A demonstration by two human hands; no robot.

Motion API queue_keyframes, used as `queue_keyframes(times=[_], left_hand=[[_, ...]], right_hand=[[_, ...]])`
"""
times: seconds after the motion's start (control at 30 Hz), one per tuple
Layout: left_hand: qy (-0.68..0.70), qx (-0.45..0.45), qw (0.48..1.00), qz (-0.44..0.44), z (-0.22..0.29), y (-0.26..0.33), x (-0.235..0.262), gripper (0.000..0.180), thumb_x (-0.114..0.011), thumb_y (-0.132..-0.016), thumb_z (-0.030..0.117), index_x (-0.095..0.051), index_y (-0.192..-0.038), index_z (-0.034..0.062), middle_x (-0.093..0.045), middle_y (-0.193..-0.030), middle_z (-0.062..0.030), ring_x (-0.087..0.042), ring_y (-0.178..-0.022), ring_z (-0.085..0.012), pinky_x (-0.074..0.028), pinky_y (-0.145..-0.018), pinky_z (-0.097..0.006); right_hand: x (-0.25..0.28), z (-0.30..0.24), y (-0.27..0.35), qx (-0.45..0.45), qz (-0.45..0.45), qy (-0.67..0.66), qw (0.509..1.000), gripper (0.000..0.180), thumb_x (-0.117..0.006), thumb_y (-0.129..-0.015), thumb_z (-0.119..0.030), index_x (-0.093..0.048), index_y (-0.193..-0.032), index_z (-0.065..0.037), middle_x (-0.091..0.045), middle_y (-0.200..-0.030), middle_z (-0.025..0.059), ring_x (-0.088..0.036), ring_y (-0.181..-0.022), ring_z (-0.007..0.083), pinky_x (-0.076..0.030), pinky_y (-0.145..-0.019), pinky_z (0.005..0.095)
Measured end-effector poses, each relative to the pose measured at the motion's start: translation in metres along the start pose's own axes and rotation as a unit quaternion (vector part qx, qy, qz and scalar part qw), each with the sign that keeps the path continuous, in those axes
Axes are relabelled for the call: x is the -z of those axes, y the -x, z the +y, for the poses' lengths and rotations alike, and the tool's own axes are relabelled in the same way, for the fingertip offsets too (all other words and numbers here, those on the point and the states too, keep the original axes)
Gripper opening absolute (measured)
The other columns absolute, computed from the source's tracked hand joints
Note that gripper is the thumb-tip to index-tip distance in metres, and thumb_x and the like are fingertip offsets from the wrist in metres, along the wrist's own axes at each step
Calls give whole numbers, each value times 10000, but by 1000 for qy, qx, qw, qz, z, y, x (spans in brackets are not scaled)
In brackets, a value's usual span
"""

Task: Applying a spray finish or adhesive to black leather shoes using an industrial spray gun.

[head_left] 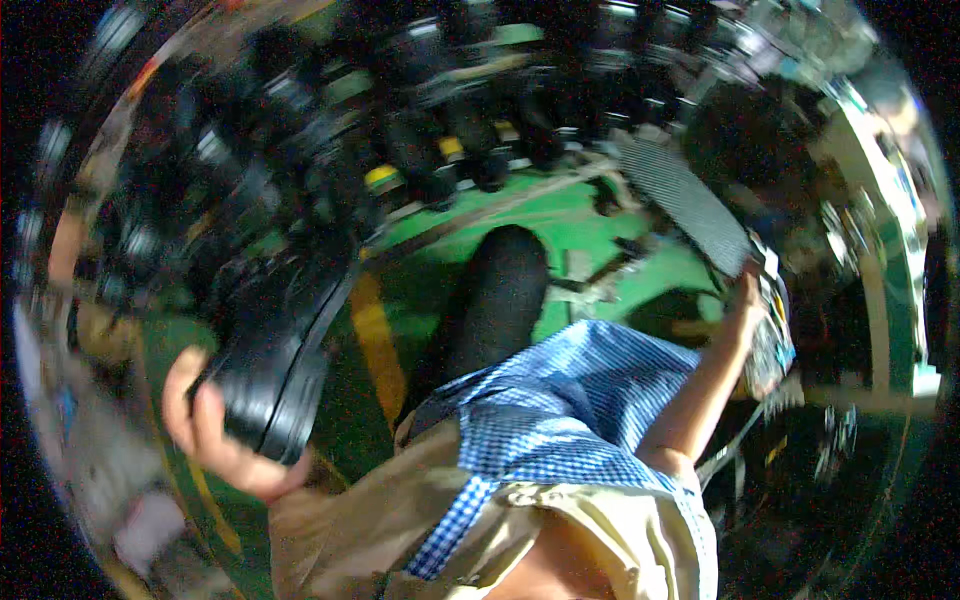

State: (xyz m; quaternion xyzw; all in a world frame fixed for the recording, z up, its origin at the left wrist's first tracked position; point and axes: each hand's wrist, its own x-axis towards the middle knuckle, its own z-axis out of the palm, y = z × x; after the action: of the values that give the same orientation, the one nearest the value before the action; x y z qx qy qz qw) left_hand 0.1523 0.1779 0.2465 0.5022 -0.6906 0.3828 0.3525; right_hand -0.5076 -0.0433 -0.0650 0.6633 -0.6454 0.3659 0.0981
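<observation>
Left hand (215, 425), near left: fingers curled shut around lower end of black ribbed part (275, 365), long axis running from hand up toward far right. Right hand (748, 300), far right: touching grey ribbed panel (680, 195); grip state unclear.

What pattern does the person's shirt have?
The shirt has a small blue and white check, seen best in the head view.

Single head-worn fisheye view, looking steeply down the person's own torso, shirt (590, 400) close, green floor (560, 225) below, rim blurred
</observation>
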Motion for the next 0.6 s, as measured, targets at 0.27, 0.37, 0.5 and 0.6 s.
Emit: queue_keyframes(times=[0.27,0.37,0.5,0.6], left_hand=[[516,360,777,5,51,-48,-97,340,-571,-928,225,-588,-1203,25,-593,-1196,-141,-560,-1089,-247,-449,-980,-403],[592,298,747,-46,75,-80,-163,299,-709,-807,56,-669,-1092,-21,-666,-1117,-101,-606,-1040,-206,-434,-1012,-383],[606,121,783,-72,146,-123,-232,166,-700,-853,9,-543,-801,18,-486,-698,-17,-472,-632,-131,-389,-592,-292],[589,18,807,-49,194,-144,-256,190,-691,-882,57,-542,-769,30,-474,-656,-74,-489,-574,-190,-370,-529,-323]], right_hand=[[25,-188,-35,-403,56,-495,768,428,-629,-943,-321,-595,-1285,-67,-621,-1108,66,-610,-934,157,-572,-627,304],[23,-188,-39,-405,79,-517,750,453,-646,-934,-379,-610,-1266,-73,-593,-1016,39,-581,-886,141,-559,-625,286],[40,-194,-37,-389,34,-530,753,445,-678,-901,-401,-629,-1250,-128,-573,-952,15,-566,-880,124,-522,-618,286],[66,-217,-30,-356,-12,-544,759,475,-683,-894,-338,-596,-1306,-118,-576,-945,22,-590,-827,135,-511,-610,279]])
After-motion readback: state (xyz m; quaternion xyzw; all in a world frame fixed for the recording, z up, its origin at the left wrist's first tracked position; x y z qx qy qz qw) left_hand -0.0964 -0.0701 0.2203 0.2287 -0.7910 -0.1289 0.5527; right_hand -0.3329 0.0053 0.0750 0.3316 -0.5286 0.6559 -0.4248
